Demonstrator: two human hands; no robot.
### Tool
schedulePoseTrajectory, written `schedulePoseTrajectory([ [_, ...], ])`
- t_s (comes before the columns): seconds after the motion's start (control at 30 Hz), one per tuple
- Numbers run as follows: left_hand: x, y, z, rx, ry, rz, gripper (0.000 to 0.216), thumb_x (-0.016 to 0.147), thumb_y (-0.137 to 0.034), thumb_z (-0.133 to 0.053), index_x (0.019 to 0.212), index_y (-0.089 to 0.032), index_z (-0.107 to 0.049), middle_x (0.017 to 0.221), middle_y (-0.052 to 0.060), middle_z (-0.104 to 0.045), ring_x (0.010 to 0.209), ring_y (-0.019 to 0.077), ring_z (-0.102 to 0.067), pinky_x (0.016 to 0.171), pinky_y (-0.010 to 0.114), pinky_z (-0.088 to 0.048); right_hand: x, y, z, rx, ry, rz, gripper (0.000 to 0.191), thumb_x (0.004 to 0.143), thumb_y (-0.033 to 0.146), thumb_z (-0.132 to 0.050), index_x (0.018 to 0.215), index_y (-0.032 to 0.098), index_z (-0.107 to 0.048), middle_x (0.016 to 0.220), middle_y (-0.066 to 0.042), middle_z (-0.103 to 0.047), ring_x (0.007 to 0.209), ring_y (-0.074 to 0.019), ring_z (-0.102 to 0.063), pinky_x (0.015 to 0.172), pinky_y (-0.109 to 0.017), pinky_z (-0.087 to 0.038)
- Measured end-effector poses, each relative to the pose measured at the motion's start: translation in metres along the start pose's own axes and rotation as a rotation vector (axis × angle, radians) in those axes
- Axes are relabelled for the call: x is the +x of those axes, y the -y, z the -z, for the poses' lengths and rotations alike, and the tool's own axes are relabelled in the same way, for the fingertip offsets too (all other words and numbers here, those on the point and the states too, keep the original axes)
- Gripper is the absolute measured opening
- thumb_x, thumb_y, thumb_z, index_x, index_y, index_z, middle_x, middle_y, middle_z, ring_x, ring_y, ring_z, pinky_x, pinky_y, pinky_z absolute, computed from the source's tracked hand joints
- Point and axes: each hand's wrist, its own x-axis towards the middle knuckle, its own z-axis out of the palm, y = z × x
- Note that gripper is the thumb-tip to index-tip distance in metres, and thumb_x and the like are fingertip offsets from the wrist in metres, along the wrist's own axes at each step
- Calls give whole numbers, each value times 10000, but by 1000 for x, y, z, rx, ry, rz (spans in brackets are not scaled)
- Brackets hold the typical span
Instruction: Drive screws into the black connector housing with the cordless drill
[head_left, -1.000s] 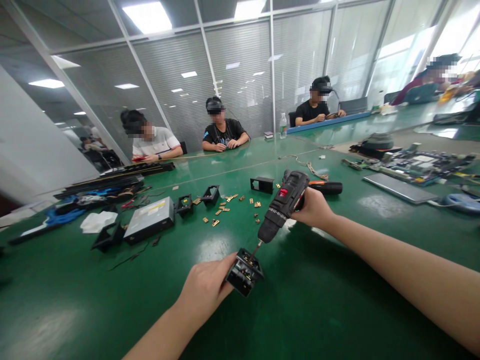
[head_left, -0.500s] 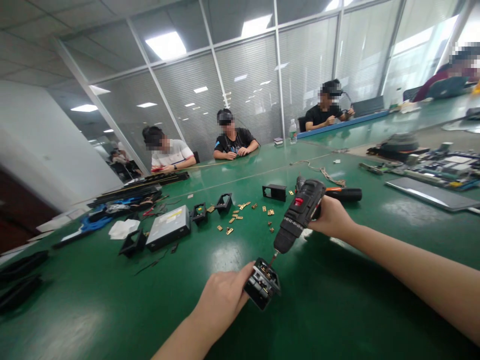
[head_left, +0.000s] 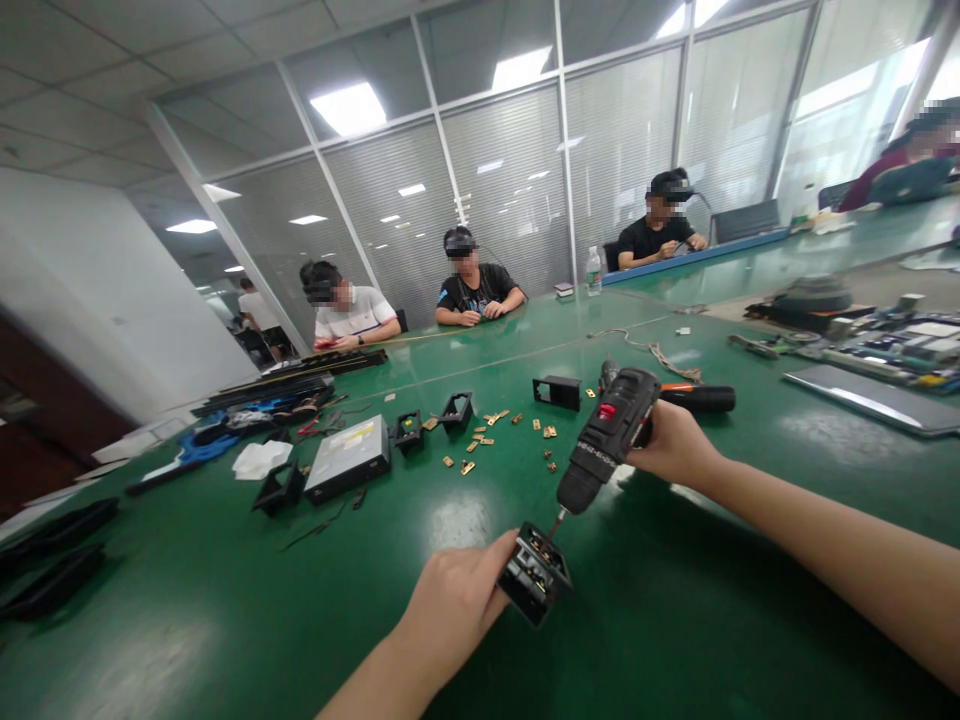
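My left hand (head_left: 456, 605) grips a small black plastic housing (head_left: 535, 575) with brass parts inside, holding it tilted on the green table (head_left: 225, 620). My right hand (head_left: 671, 445) is wrapped round the handle of a black cordless drill (head_left: 606, 438) with a red switch. The drill's bit points down and left into the top of the housing. Beyond the drill, several small brass pieces (head_left: 480, 450) lie scattered on the table.
A grey optical drive (head_left: 347, 457) and black plastic frames (head_left: 556, 392) lie to the left and ahead. A black-handled screwdriver (head_left: 694, 398) rests behind my right hand. Circuit boards and a metal panel (head_left: 870, 395) sit at right. Three people sit along the far side.
The view has swung left and tilted, so everything sits further right and lower in frame. Both hands keep their grip, with the drill bit still in the housing.
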Motion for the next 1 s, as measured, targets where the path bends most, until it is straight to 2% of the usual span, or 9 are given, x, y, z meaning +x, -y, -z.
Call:
schedulePoseTrajectory([
  [0.27,0,1,-1,-31,-17,22,298,1059,-301,-427,1300,-141,-502,778,41,-741,597,210,-717,570,310,-533,1,0,0,-70,-15,5,361,629,421,-788,857,211,-601,848,-71,-721,727,-266,-676,663,-365,-526],
  [0.47,1,0,-1,-29,-12,39,289,1036,-266,-485,1297,-147,-515,767,32,-742,604,209,-723,585,302,-537,1,0,1,-36,-7,-9,357,641,432,-782,845,203,-599,801,-60,-702,686,-254,-657,615,-345,-496],
  [1.0,3,1,-3,-34,-55,37,279,1007,-241,-543,1267,-141,-565,771,34,-748,602,206,-724,577,306,-549,2,5,4,-38,-38,13,361,625,437,-775,840,216,-587,805,-57,-706,727,-267,-681,669,-357,-517],
])
